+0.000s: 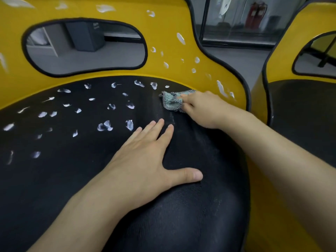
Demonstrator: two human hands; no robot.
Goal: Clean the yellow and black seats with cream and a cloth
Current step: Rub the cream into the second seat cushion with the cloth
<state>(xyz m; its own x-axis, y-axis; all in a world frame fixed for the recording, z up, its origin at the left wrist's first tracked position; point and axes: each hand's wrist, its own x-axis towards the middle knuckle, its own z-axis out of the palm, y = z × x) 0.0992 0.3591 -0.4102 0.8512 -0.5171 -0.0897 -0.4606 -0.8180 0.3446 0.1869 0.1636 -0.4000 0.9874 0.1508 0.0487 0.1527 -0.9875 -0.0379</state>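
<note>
L hand (pixel 145 153) flat on black seat (pixel 54 179), fingers straight, holding nothing. R hand (pixel 205 110) grips cloth (pixel 172 101) at seat's rear right, just below yellow back (pixel 127 11). Cream dabs (pixel 107 125) dot seat left of cloth, also on back. 2nd seat (pixel 300 110) to right. Red cylinders (pixel 256 13) behind glass, prob. extinguishers.

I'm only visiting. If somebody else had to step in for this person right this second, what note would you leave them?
Left hand: open, flat on the black padded seat cushion.
Right hand: holds the crumpled grey-green cloth at the cushion's back right, beside the yellow moulded backrest.
Done: white cream dabs dotted over cushion and backrest; only the cushion's right strip looks wiped.
Left: rub in the rest, then the neighbouring seat.
</note>
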